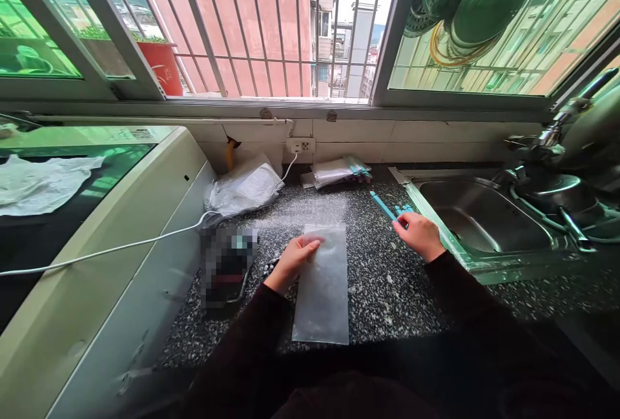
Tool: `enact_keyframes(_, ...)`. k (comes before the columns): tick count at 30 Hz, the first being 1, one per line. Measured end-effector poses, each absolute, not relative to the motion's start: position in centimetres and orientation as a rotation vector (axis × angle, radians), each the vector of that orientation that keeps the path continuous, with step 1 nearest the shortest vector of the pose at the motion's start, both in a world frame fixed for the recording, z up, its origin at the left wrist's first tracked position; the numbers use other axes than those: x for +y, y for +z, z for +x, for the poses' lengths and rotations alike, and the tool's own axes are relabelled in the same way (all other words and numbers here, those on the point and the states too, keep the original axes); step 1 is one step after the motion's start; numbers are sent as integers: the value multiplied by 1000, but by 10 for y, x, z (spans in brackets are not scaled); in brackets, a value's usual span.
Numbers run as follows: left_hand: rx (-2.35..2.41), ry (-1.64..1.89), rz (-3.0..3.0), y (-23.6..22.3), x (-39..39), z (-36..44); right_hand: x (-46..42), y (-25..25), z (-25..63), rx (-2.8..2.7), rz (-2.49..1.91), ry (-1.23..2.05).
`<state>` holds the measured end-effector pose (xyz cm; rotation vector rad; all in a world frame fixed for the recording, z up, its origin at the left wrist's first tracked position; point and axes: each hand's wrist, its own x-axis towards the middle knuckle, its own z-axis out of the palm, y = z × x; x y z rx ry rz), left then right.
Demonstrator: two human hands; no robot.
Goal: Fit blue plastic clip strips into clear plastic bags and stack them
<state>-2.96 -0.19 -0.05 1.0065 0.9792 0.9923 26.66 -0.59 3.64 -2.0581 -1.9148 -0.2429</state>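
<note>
A clear plastic bag (323, 290) lies flat on the speckled dark countertop (387, 283) in front of me. My left hand (293, 259) rests on the bag's upper left edge with its fingers stretched out flat. My right hand (420, 235) sits to the right, near the sink's edge, fingers closed on thin teal sticks (385, 207) that point up and to the left. More teal sticks lie just beside that hand.
A steel sink (484, 219) with a tap (557, 132) is at the right. A stack of packets (336, 172) and a crumpled bag (245, 190) lie by the wall socket (300, 145). A white appliance (97, 238) stands at the left, with a white cable (145, 241) across it. A blurred dark object (227, 267) sits beside my left hand.
</note>
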Motion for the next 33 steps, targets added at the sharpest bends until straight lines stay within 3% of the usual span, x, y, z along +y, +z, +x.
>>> enact_keyframes(21,954,1020,907,0,3,-38,-10,25,174,-2303,-1167,-147)
enact_keyframes(33,992,975,1049,6,1,-38,-6,12,176,-2357,-1037,-176)
